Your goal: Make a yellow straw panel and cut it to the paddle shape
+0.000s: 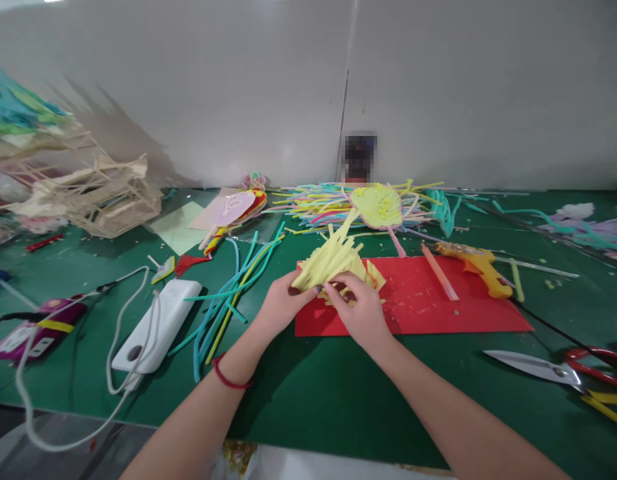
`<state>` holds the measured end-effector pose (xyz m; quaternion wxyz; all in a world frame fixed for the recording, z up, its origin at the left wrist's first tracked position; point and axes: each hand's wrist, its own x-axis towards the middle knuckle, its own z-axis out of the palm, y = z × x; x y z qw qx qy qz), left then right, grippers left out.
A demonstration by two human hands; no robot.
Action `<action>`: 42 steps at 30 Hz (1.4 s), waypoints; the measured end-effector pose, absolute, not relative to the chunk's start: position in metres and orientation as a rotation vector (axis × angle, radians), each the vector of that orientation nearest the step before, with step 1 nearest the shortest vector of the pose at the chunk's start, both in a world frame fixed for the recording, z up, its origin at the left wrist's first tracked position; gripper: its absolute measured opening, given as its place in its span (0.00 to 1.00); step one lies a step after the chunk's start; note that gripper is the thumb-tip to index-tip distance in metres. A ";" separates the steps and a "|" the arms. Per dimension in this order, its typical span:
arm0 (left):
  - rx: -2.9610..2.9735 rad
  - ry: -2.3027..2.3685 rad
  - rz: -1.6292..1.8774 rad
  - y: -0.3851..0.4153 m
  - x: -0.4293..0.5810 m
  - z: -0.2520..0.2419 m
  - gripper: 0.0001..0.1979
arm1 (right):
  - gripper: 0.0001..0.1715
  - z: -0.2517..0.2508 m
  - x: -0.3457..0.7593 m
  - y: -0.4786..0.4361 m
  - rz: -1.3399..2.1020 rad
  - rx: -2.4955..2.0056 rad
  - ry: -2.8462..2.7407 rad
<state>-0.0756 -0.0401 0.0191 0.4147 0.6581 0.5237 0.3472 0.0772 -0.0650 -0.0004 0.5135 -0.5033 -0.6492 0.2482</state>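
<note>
Both hands are closed around a craft piece of pale yellow strips [328, 263], held just above a red board [413, 313]. My left hand [284, 303] pinches its lower left side with thumb and fingers. My right hand [355, 308] grips the lower edge, its thumb and forefinger close to the left thumb. Orange-red marks show on the piece's right part, and its underside is hidden. On the red board, to the right, lie a translucent orange stick [439, 273] and a yellow glue gun [478, 265].
Red-handled scissors [543, 370] lie at right. To the left are a white power bank [158, 327] with cable, blue, green and yellow pipe cleaners [223, 307] and a purple packet [41, 330]. Behind are a yellow fan [377, 207], a pipe-cleaner pile [313, 207] and a wooden frame [108, 200].
</note>
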 end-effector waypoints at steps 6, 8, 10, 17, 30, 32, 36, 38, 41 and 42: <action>1.803 1.345 0.945 -0.043 -0.073 0.021 0.07 | 0.06 0.002 0.079 -0.066 0.581 -1.213 -1.617; 1.747 1.349 0.933 -0.043 -0.072 0.021 0.07 | 0.07 0.003 0.078 -0.066 0.673 -1.219 -1.562; 1.690 1.333 0.927 -0.042 -0.072 0.022 0.10 | 0.10 0.002 0.076 -0.065 0.780 -1.214 -1.480; 1.509 1.295 0.914 -0.042 -0.071 0.017 0.15 | 0.14 -0.004 0.074 -0.063 1.041 -1.187 -1.290; 1.157 1.216 1.010 -0.048 -0.061 0.015 0.22 | 0.16 -0.003 0.072 -0.065 1.148 -1.122 -1.143; 1.145 1.202 1.012 -0.049 -0.061 0.015 0.22 | 0.15 -0.003 0.072 -0.065 1.160 -1.120 -1.128; 1.155 1.199 1.062 -0.046 -0.063 0.013 0.22 | 0.16 -0.004 0.073 -0.064 1.171 -1.127 -1.098; 1.171 1.221 1.103 -0.044 -0.065 0.012 0.23 | 0.16 -0.003 0.073 -0.064 1.174 -1.122 -1.082; 1.193 1.264 1.128 -0.042 -0.068 0.010 0.22 | 0.16 -0.001 0.073 -0.063 1.194 -1.097 -1.066; 1.201 1.276 1.136 -0.042 -0.068 0.010 0.22 | 0.16 -0.001 0.072 -0.063 1.201 -1.092 -1.061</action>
